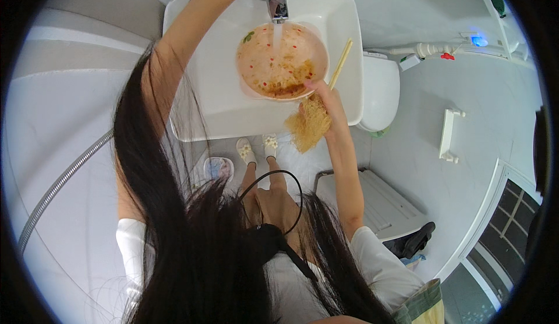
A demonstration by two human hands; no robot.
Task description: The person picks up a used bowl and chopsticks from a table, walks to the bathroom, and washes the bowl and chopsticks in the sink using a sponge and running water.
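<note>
My right hand (328, 101) holds a tan loofah-like fibre scourer (311, 125) against its palm. Its thumb lies over the rim of a pale pink bowl (284, 33). A pair of light chopsticks (341, 61) sticks up from behind the same hand; whether the fingers grip them is hard to tell. Inside the bowl are cloudy water, brown residue, small red spots and a green leaf-like mark. Water runs into it from a chrome faucet (277, 7). My left forearm reaches up beside the faucet, and the hand itself lies beyond the top edge of the view.
The bowl sits in a white washbasin (209, 83). A white toilet tank or lid (381, 92) stands to the right. A metal shower hose (65, 179) curves at left. On the floor is a small bin (219, 169). Long hair and a black cable (297, 184) hang before me.
</note>
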